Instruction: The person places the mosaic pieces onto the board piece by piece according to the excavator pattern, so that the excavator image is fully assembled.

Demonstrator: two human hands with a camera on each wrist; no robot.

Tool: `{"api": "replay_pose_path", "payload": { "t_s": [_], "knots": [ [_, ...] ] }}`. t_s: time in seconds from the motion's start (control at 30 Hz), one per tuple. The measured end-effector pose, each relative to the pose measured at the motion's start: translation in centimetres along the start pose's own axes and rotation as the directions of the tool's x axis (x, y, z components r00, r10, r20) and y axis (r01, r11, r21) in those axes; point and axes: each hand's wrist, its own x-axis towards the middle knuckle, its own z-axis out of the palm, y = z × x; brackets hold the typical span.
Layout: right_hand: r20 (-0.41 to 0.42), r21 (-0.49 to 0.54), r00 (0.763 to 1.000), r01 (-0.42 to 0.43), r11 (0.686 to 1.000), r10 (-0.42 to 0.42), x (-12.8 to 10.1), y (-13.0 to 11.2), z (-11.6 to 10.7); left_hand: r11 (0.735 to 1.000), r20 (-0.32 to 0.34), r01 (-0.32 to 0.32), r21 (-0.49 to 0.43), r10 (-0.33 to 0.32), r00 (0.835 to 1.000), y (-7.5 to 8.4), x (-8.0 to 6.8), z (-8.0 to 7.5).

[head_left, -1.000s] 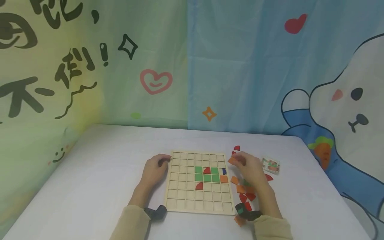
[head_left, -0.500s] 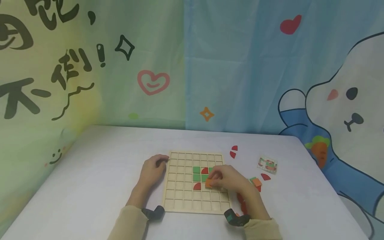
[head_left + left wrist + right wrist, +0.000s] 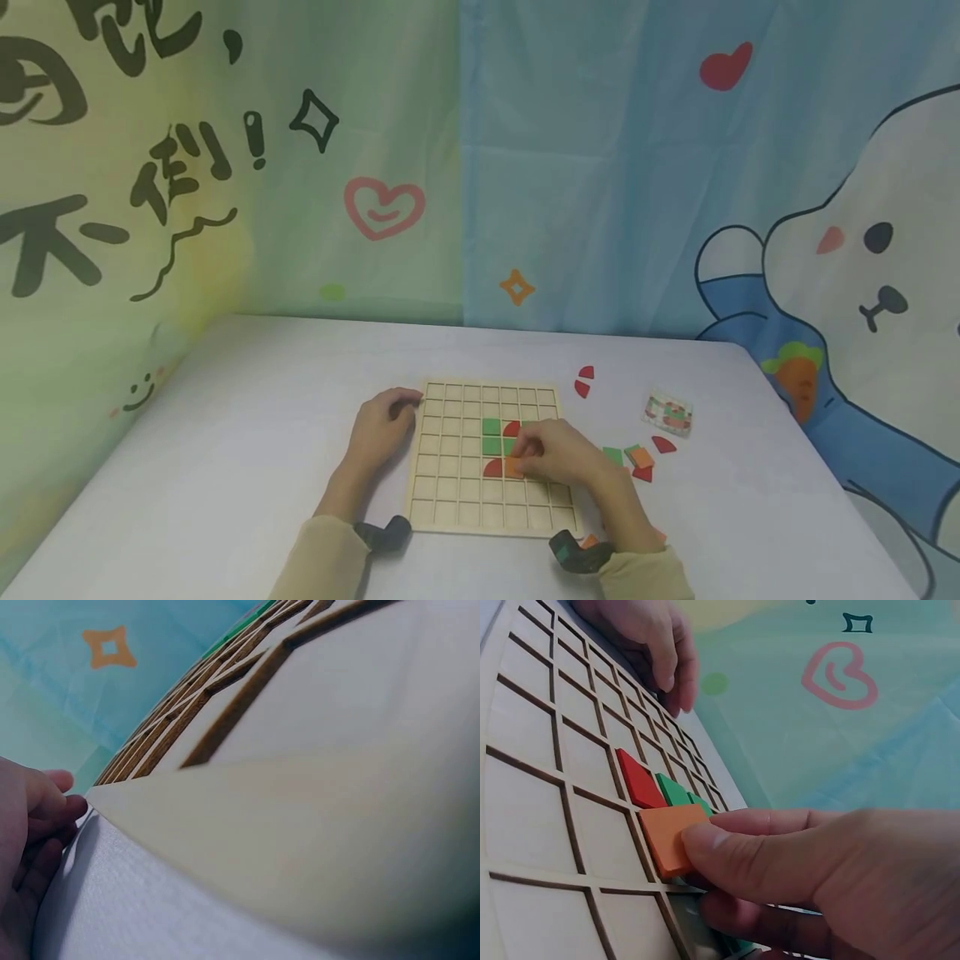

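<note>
My right hand (image 3: pixel 564 454) pinches an orange square tile (image 3: pixel 667 834) between thumb and fingers, tilted over a cell of the wooden grid board (image 3: pixel 457 510). Directly left of that cell lies a red quarter-round tile (image 3: pixel 492 468). Green square tiles (image 3: pixel 491 427) and another red quarter-round (image 3: pixel 512 428) lie in the rows behind, partly covered by the right hand. My left hand (image 3: pixel 381 429) rests at the board's left edge, its fingertips (image 3: pixel 75 806) touching the rim in the left wrist view.
Right of the board lie loose green (image 3: pixel 612 456), orange (image 3: pixel 641 456) and red tiles (image 3: pixel 663 444), some overlapping. A small pattern card (image 3: pixel 668 414) lies behind them. Two red quarter-rounds (image 3: pixel 585 372) lie past the board's back right corner. A printed curtain (image 3: pixel 600 167) hangs behind the table.
My right hand has carried the orange tile from the loose pieces at the right onto the board, then slightly left and down to the cell beside the red quarter-round. The left hand stays at the edge.
</note>
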Motion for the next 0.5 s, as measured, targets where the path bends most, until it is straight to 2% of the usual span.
{"api": "replay_pose_path", "payload": {
  "t_s": [0.3, 0.5],
  "knots": [
    [-0.028, -0.029, 1.000, 0.005, 1.000, -0.006, 0.0, -0.6, 0.1, 1.000, -0.014, -0.002, 0.009, 0.002, 1.000, 0.1, 0.0, 0.1],
    [-0.053, -0.069, 0.998, -0.050, 0.996, 0.046, 0.0, -1.2, 0.4, 1.000, -0.009, -0.003, -0.002, 0.003, 1.000, 0.0, -0.1, 0.1]
  ]
}}
